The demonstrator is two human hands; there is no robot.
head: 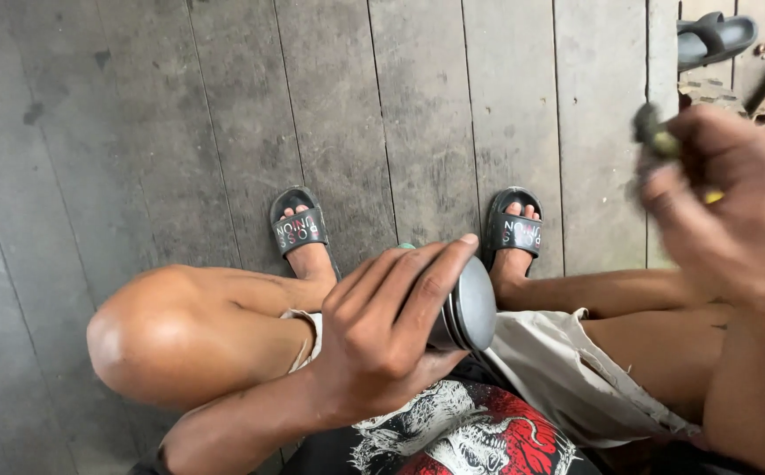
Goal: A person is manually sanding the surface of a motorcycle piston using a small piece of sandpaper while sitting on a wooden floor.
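Nearest, over the lap: left hand [382,339], fingers curled and pressed around a dark round cylinder [466,308], flat end turned outward, just above pale shorts [567,369] and a printed black shirt [461,435]. Up at the right edge, blurred: right hand [734,193], fingertips pinching a small dark-and-green object [655,136], perhaps a cap, too smeared to tell. Farther down: 2 black slide sandals [299,230] on a grey plank floor [180,132]. Farthest, top right corner: 1 more grey sandal [715,37].
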